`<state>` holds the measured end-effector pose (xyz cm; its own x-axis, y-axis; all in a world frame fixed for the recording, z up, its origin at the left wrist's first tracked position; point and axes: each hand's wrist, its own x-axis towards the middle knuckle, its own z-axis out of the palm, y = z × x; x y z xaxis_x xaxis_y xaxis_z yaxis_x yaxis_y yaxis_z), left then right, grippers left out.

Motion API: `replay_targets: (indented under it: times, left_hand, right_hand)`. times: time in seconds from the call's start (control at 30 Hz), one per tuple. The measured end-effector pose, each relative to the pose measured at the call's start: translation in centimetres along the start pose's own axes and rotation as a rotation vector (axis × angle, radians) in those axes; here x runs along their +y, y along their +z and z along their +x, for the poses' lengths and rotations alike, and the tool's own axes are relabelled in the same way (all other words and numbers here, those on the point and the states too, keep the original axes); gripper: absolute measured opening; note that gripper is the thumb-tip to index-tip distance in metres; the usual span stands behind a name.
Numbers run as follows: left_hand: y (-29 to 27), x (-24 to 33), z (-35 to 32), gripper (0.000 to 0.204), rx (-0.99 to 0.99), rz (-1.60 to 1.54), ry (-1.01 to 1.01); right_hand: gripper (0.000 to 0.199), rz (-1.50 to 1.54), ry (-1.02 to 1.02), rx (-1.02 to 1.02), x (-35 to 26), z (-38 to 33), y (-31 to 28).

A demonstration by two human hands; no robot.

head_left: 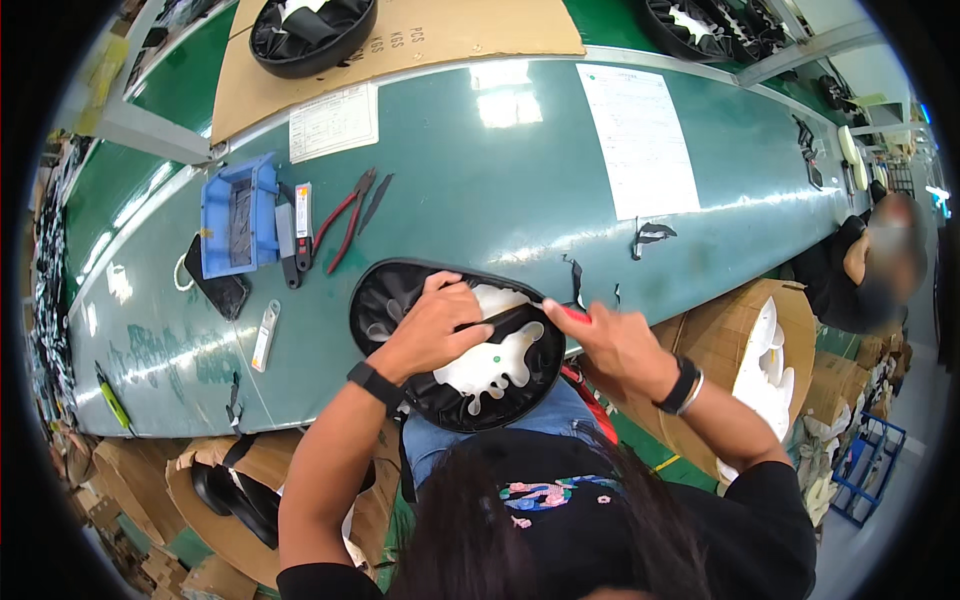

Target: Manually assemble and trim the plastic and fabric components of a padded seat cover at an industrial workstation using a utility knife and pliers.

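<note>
A black oval upholstered part [533,396] rests against the table's near edge and my lap, its hollow underside up. Inside it sit a white plate with scalloped edges [487,366] and loose folds of black covering. My left hand [432,325] presses down over the part's left side, fingers bent onto the covering and thumb pointing right. At the upper right rim, my right hand [622,347] is closed around a red-handled tool [573,314]. The tool's thin tip points left over the rim; its exact kind is hard to make out.
On the green table [470,190] are a blue bin [218,232], red-handled pliers [348,222], cutter knives [303,225], a green-handled tool [113,402], paper sheets [640,140] and black scraps [650,236]. Cardboard boxes [715,350] flank me. Another person [850,265] sits far right.
</note>
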<state>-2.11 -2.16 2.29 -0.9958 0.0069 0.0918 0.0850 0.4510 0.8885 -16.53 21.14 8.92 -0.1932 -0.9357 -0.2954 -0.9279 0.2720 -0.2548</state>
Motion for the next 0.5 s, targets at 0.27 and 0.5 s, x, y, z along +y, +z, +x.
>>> replay_targets:
  times: [0.27,0.5]
  left_hand:
    - [3.2,3.2,1.1,0.035,-0.103,0.312,0.03]
    - [-1.6,2.5,0.6,0.025,0.251,-0.488,-0.095]
  right_hand:
    - [0.061,0.241,0.266,0.082,-2.0,-2.1,3.2]
    - [0.058,0.205,0.436,0.105,-3.9,-3.8,5.3]
